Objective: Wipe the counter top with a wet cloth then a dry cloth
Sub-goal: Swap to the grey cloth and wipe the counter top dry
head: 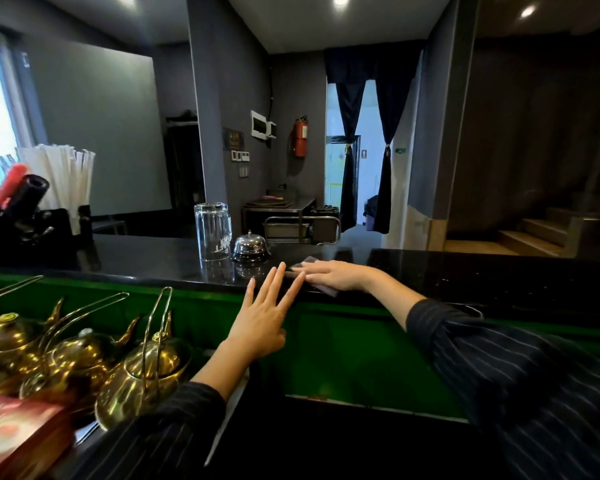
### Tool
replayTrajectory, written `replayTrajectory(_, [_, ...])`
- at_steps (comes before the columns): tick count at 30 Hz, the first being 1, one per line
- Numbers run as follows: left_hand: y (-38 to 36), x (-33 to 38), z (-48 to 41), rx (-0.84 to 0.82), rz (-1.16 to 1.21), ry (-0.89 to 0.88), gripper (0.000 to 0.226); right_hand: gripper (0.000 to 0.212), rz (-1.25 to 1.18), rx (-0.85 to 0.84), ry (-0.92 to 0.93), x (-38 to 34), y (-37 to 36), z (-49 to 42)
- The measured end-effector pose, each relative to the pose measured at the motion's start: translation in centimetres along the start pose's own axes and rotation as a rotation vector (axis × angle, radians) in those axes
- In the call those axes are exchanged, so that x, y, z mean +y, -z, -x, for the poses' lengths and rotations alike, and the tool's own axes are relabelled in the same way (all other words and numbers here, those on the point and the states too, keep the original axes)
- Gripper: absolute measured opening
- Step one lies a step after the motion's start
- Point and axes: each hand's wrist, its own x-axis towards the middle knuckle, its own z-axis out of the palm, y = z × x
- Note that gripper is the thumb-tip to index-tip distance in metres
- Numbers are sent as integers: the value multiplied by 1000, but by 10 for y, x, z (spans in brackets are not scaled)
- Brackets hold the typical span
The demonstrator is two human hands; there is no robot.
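**Cloth pressed flat on the black counter**

Head view: the right hand (333,276) lies flat on a grey cloth (323,288) at the near edge of the counter (153,261), grip released. The left hand (262,317) hovers open-fingered just beside it. A bell (250,248) and upturned glasses (212,230) stand to the left.

left hand (262,318): mid-frame, fingers spread, flat, raised | right hand (329,275): centre-right, palm down, fingers extended, pressing flat
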Motion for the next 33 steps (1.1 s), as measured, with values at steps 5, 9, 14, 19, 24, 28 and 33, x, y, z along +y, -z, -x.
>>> replayTrajectory(5, [6,-4,16,-70,21,48,103,45,36,152,-359,40,10,25])
replayTrajectory(9, [20,0,10,-182,68,40,99,49,161,232,-613,3,-3,-4])
replayTrajectory(14, [21,0,9,-198,99,40,100,52,157,143,-235,-62,-23,-20])
replayTrajectory(19, [19,-3,18,-197,51,6,102,42,-34,94,-6,-52,-21,6])
replayTrajectory(24, [23,3,13,-240,57,58,99,42,-23,154,-142,-41,-18,0])
replayTrajectory(28, [23,4,11,-256,52,62,98,44,90,203,-177,-65,-32,-4])
replayTrajectory(33, [26,3,12,-256,97,83,95,43,93,145,-131,-41,-19,43])
